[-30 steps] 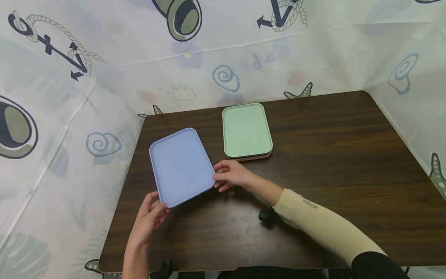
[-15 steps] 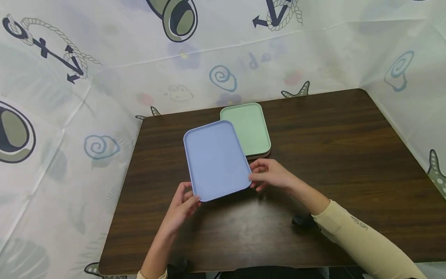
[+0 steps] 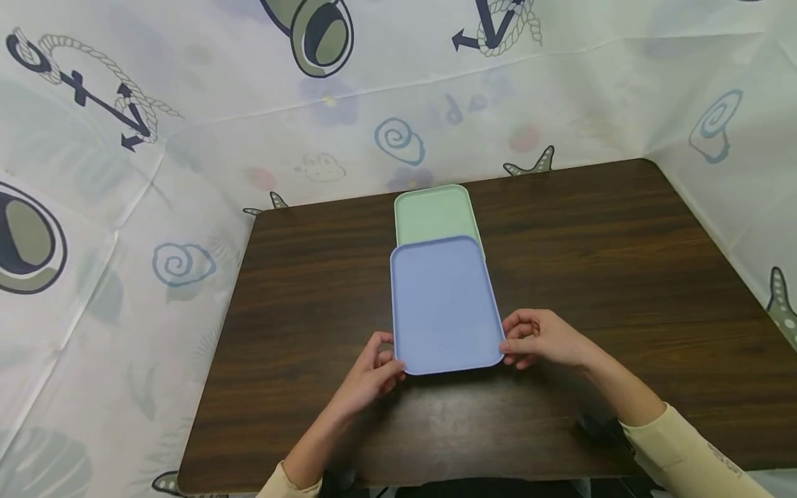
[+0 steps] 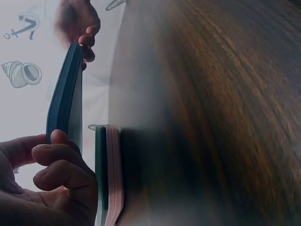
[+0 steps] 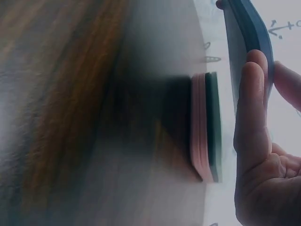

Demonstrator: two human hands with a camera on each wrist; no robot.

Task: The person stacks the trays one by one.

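Observation:
A blue rectangular tray (image 3: 445, 308) is held level above the table by both hands. My left hand (image 3: 367, 380) pinches its near left corner, thumb on the rim and fingers beneath. At the near right corner, my right hand (image 3: 548, 339) grips the edge the same way. Behind and partly under the blue tray, a green tray (image 3: 436, 211) lies on top of a stack; its near part is hidden in the head view. Pink trays (image 5: 198, 127) show below the green one in the right wrist view. A gap separates the blue tray from the stack.
The dark wood-grain table (image 3: 591, 263) carries the stack near its back edge. A white printed cloth (image 3: 249, 104) hangs behind and to the left of the table. A dark object (image 3: 598, 425), partly covered, is by the right forearm.
Both hands have carried the blue tray rightward, then slightly nearer the body, and turned it straighter. It now overlaps the near part of the green tray in the head view.

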